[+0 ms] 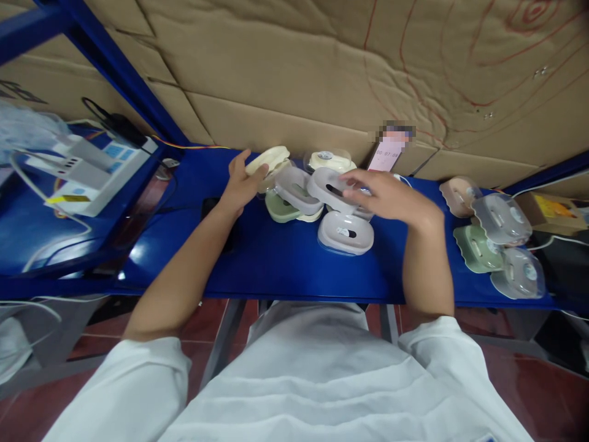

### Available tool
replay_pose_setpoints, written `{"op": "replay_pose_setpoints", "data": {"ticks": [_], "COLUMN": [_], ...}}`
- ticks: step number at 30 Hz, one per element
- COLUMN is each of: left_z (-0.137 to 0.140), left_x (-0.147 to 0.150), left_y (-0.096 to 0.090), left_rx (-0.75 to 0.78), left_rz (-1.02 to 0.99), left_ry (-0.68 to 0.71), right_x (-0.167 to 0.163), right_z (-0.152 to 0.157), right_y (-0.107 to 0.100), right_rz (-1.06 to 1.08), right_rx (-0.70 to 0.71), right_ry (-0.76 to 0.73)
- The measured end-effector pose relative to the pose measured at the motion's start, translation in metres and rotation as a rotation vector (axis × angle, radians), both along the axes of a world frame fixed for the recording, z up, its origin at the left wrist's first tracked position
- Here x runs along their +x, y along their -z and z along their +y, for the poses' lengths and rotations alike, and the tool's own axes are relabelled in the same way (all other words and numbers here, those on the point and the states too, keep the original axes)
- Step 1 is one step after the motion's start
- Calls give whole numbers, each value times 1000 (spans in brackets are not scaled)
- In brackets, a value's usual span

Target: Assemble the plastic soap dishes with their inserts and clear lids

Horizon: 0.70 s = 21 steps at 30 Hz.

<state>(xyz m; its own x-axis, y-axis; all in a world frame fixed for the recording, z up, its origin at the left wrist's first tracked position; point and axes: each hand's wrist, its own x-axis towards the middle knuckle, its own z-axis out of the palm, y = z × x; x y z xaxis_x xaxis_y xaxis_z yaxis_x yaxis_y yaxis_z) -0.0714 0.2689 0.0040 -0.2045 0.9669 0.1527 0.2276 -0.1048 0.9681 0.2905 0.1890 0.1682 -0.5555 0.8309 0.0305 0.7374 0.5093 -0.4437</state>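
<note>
At the left of a loose pile, my left hand [243, 181] grips a cream soap dish [271, 158], the thumb along its near side. My right hand [384, 193] is over the right end of a light grey soap dish [324, 181] with a dark slot; its fingers are apart, and whether they touch the dish is hard to tell. Another grey soap dish [294, 187] overlaps a green one [280, 209]. Closer to me lies a grey soap dish [347, 230] with a label inside. Behind them sits a cream dish under a clear cover [327, 161].
Several soap dishes with clear covers [501, 218] are stacked at the right of the blue table [285, 270]. A phone [387, 150] showing a timer leans on the cardboard wall [276, 116]. Power strips [99, 175] and cables lie at the left. A dark flat object is under my left forearm.
</note>
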Motion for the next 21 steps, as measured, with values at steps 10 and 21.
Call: {"op": "replay_pose_setpoints", "data": {"ticks": [10,21], "left_z": [-6,-38], "left_x": [-1,0], "left_y": [-13,-54], "left_rx": [65,-186], "left_rz": [327,787], "left_ry": [-59,-145], "right_x": [175,187], "right_z": [-77,-169], "right_y": [20,134], "right_rz": [-418,-387], "right_rx": [249,377], "right_ry": [957,1075]}}
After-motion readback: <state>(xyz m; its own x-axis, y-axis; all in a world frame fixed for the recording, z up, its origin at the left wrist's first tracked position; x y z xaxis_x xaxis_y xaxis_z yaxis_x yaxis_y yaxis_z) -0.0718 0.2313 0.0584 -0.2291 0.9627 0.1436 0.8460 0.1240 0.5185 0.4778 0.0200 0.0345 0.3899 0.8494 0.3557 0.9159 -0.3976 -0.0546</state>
